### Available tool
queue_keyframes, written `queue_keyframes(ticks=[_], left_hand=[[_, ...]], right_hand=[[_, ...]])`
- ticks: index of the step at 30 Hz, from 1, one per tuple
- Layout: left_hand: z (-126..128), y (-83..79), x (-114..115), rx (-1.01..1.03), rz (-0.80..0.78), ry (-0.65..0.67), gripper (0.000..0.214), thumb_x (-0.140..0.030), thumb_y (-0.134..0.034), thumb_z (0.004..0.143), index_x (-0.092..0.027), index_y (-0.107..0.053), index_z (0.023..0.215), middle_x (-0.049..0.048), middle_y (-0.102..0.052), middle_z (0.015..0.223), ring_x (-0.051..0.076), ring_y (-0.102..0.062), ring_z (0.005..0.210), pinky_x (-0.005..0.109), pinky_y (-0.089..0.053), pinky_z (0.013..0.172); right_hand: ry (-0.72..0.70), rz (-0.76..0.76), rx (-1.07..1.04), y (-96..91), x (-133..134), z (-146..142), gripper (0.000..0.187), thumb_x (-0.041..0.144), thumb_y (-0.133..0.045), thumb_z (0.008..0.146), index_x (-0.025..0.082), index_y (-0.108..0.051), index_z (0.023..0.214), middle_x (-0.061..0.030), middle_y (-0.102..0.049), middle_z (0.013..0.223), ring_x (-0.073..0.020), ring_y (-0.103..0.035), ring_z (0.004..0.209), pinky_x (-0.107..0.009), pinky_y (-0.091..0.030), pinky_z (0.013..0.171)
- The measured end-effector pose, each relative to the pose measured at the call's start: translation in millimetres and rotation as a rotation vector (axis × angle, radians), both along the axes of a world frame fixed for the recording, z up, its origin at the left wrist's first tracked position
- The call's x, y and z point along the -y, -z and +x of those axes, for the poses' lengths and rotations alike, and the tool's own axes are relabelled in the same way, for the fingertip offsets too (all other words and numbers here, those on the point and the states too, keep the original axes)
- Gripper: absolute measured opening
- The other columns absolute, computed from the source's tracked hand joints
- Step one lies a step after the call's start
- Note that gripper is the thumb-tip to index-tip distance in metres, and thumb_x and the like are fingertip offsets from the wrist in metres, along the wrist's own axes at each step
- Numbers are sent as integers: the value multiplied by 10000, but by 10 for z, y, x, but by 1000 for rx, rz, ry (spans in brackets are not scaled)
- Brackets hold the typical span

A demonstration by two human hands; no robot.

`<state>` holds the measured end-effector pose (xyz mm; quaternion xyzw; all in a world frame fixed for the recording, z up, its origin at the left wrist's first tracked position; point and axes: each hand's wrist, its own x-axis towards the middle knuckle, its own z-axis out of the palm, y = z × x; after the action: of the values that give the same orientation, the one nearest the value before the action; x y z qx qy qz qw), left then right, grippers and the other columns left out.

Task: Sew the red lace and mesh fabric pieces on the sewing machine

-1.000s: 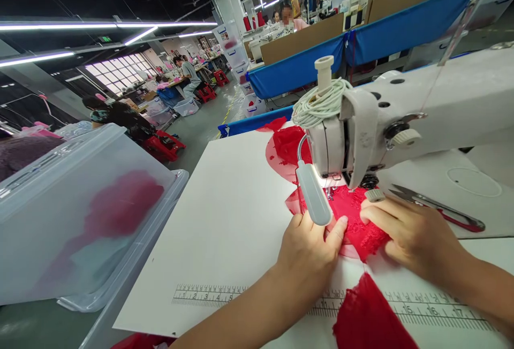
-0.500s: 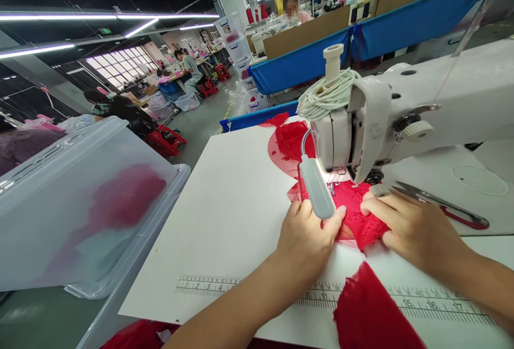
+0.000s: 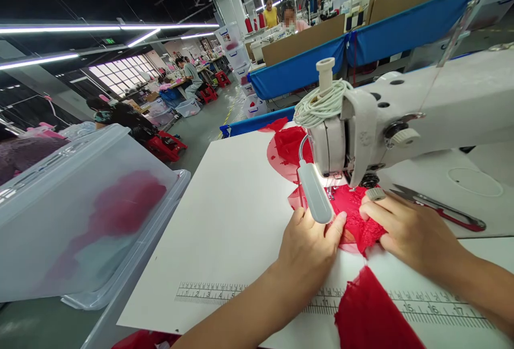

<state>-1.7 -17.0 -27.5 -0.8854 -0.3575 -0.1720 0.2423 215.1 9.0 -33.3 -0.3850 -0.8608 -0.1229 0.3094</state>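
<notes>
Red lace fabric (image 3: 353, 215) lies under the needle area of a white sewing machine (image 3: 437, 103). My left hand (image 3: 311, 239) is closed at the fabric's left edge, its thumb pressing on the cloth; a small grey lamp (image 3: 317, 194) covers some of its fingers. On the other side my right hand (image 3: 409, 226) is closed, fingers bent, gripping the gathered lace. A thread joins this lace to another red piece (image 3: 373, 311) hanging toward me. Sheer red cloth (image 3: 287, 151) spreads behind the lamp.
Black thread snips (image 3: 441, 207) with red handles lie right of my right hand. A printed ruler (image 3: 209, 291) runs along the white table (image 3: 233, 194). At left stands a translucent plastic bin (image 3: 80, 220) with red cloth inside. Other people sit at machines farther back.
The view has shifted slightly, so the machine and background sit a little lower. Both hands keep nearly the same place and hold on the red lace.
</notes>
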Motion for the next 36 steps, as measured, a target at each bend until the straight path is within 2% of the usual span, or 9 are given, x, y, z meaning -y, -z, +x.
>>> queue_keyframes(ticks=[4, 9, 15, 23, 27, 31, 34, 36], left_hand=[[-4, 10, -4, 8, 11, -5, 348, -26, -521, 896, -125, -641, 1206, 127, -707, 908, 219, -640, 775, 320, -355, 598], [-10, 13, -13, 9, 24, -10, 343, -37, -553, 876, -130, -650, 1192, 109, -693, 857, 210, -607, 723, 324, -342, 618], [-6, -16, -8, 28, 14, -26, 381, -25, -521, 864, -130, -645, 1208, 95, -683, 844, 216, -602, 748, 354, -397, 702], [-10, -18, -33, 22, 6, -77, 384, -37, -461, 896, -187, -651, 1193, 68, -671, 830, 214, -609, 779, 395, -484, 799], [-18, -36, -50, 36, 4, -99, 357, -54, -474, 902, -191, -643, 1186, 75, -680, 883, 218, -617, 816, 397, -491, 826], [11, -66, -57, -36, -39, -85, 268, -14, -475, 905, -166, -653, 1034, 77, -672, 933, 201, -627, 835, 341, -491, 746], [40, -54, -53, -64, -35, -43, 248, 19, -453, 922, -124, -654, 956, 68, -666, 864, 173, -614, 741, 304, -460, 622], [45, -34, -40, -55, -2, -26, 248, 25, -456, 926, -80, -653, 1034, 82, -679, 840, 177, -622, 720, 303, -440, 582]], right_hand=[[3, -2, 14, 1, -3, 7, 304, -33, -414, 551, 221, -459, 712, 12, -474, 624, -159, -433, 559, -273, -272, 454], [18, -1, 22, 16, 5, 5, 321, -36, -412, 565, 210, -504, 751, 3, -500, 633, -168, -446, 574, -275, -262, 450], [32, 1, 67, 22, 7, 12, 284, -28, -415, 600, 216, -495, 722, -7, -537, 643, -173, -477, 582, -271, -261, 437], [64, 1, 100, 44, -7, -5, 297, -4, -414, 633, 203, -571, 777, -57, -649, 779, -180, -555, 616, -275, -309, 440], [76, 1, 83, 21, 0, -22, 271, 56, -429, 737, 192, -618, 876, -83, -674, 867, -189, -593, 647, -278, -344, 451], [19, -3, 27, 59, 40, -21, 291, 60, -419, 850, 215, -633, 971, -45, -708, 954, -143, -572, 574, -283, -324, 459], [-55, -55, -7, 114, 55, -12, 360, -34, -366, 828, 207, -619, 912, -33, -716, 975, -127, -588, 609, -291, -316, 496], [-78, -61, 6, 117, 51, -10, 365, -66, -356, 779, 193, -600, 859, -45, -708, 956, -126, -583, 609, -295, -303, 496]])
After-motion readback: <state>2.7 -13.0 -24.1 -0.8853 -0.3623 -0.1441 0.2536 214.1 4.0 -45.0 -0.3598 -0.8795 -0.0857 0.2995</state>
